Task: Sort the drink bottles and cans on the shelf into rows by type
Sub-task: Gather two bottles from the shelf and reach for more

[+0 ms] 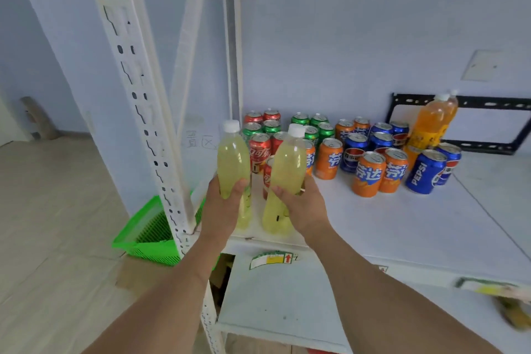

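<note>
Yellow-green plastic bottles, full, smooth | I judge them weighty, slippery | left hand (227, 204) wraps left bottle (232, 161) mid-body, right hand (301, 204) wraps right bottle (287, 169) | cans (369, 174) at 2 o'clock

A white shelf board (373, 224) on a slotted white metal frame carries the drinks. Along its far edge stand red cola cans (260, 149) at the left, green cans (319, 121) beside them, orange cans (369, 174) and blue Pepsi cans (425, 171) further right, somewhat mixed. A tall plastic bottle of orange drink (431, 123) stands at the far right, behind the blue cans.
</note>
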Tool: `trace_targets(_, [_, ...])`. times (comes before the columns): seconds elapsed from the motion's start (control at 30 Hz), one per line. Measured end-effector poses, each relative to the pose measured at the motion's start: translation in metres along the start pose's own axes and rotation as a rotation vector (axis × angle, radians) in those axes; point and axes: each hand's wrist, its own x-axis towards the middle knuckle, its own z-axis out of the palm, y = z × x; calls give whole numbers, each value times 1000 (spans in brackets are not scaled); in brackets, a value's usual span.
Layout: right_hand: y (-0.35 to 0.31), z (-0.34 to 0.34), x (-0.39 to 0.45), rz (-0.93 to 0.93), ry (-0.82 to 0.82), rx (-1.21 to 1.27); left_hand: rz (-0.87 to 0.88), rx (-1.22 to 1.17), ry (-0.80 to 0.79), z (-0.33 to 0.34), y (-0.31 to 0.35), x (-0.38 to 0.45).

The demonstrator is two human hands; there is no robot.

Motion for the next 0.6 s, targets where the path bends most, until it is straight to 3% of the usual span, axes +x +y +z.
trace_targets(0.27, [20,-110,-41,147,299,265,-155,-242,-264,75,20,-80])
trace_targets(0.47, [41,-242,-78,204,515,344,-308,-303,-601,173,54,-166])
trace_targets(0.6, [63,-344,-106,245,599,303,-333,-324,-737,249,85,-230])
